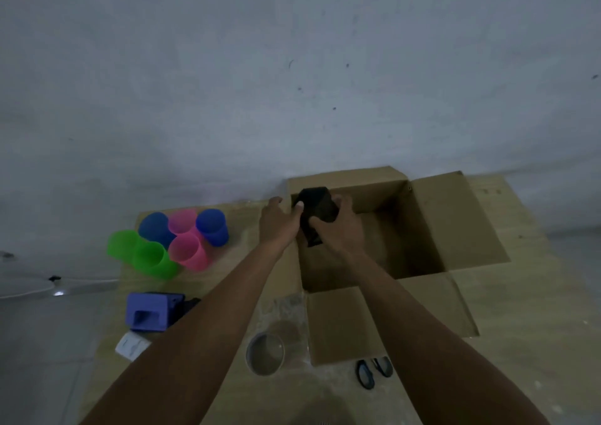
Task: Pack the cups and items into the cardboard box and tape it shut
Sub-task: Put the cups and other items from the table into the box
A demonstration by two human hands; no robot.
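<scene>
An open cardboard box [426, 229] stands on a flat cardboard sheet, its flaps spread outward. Over its left inner corner I hold a black blocky item [317, 210] with both hands: my left hand [279, 219] grips its left side, my right hand [338, 226] its right side and bottom. To the left of the box stand several plastic cups: two blue [213, 226], two pink [188, 252] and two green [153, 258], close together. A roll of clear tape [265, 353] lies near the box's front left corner.
A purple boxy item [153, 310] with something black behind it lies at the left, and a small white item [131, 346] in front of it. Black-handled scissors [374, 371] lie before the box's front flap. A grey wall rises right behind the box.
</scene>
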